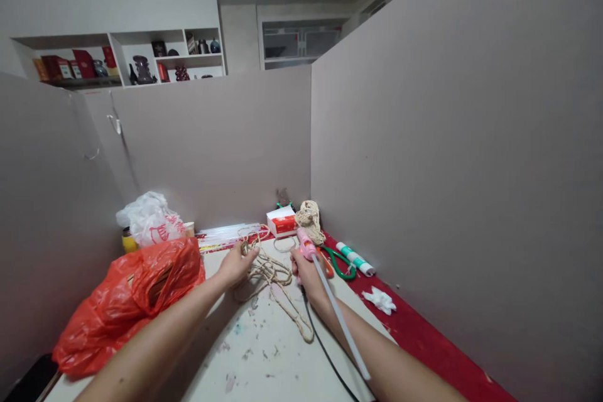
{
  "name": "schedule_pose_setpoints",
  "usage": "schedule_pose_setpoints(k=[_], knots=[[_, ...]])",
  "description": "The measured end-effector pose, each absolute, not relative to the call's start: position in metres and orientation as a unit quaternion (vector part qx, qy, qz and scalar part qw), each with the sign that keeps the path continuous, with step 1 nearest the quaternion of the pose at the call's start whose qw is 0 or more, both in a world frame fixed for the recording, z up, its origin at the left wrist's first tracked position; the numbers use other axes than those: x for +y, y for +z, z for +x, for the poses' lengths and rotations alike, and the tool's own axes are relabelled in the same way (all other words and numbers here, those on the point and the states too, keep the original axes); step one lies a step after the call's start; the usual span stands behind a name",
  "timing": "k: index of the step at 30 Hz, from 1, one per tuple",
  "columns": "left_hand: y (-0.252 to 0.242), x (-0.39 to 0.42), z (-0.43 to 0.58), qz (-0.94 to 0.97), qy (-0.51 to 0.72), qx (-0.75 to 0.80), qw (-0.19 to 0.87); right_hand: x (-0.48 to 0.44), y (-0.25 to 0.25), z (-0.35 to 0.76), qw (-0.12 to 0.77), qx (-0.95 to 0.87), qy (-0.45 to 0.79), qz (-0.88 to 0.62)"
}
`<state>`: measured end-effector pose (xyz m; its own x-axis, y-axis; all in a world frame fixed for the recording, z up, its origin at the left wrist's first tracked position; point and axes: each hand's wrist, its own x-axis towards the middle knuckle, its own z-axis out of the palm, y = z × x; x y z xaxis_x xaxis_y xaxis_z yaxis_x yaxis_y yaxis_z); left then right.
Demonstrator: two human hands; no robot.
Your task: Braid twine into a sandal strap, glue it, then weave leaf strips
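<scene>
My right hand [307, 275] grips a pink hot glue gun [306, 245]. A long white glue stick [340, 320] sticks out of its back, and a black cord [325, 352] trails toward me. My left hand [237, 264] is closed, pinching a small piece at the end of a beige rope [271, 276]. That rope lies in loose loops on the stained white board [264, 358] between both hands. The gun's tip points toward a ball of beige rope [309, 217] at the back.
A red plastic bag [127, 301] lies at the left, with a white plastic bag [151, 218] behind it. At the back are a red-and-white box [282, 223], green-handled scissors [340, 262], a white-green tube [355, 259] and a crumpled tissue [380, 299]. Grey partition walls close in three sides.
</scene>
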<state>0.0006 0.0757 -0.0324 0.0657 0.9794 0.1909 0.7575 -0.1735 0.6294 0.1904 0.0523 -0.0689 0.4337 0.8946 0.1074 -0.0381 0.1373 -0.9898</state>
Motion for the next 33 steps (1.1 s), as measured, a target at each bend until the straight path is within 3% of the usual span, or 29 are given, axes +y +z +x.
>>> schedule_pose_setpoints(k=[8,17,25,33], knots=[[-0.053,0.099,0.079,0.675,0.238,0.689,0.114,0.046,-0.069,0.193,0.662,-0.400,0.352,-0.527],[-0.045,0.111,0.025,0.641,0.275,0.685,0.212,0.037,-0.055,0.190,0.678,-0.398,0.355,-0.506],[0.000,0.106,-0.049,0.558,0.429,0.634,0.318,0.029,-0.045,0.191,0.677,-0.395,0.352,-0.512],[0.090,0.108,-0.071,0.525,0.649,0.503,0.225,0.034,-0.052,0.189,0.676,-0.389,0.355,-0.515]])
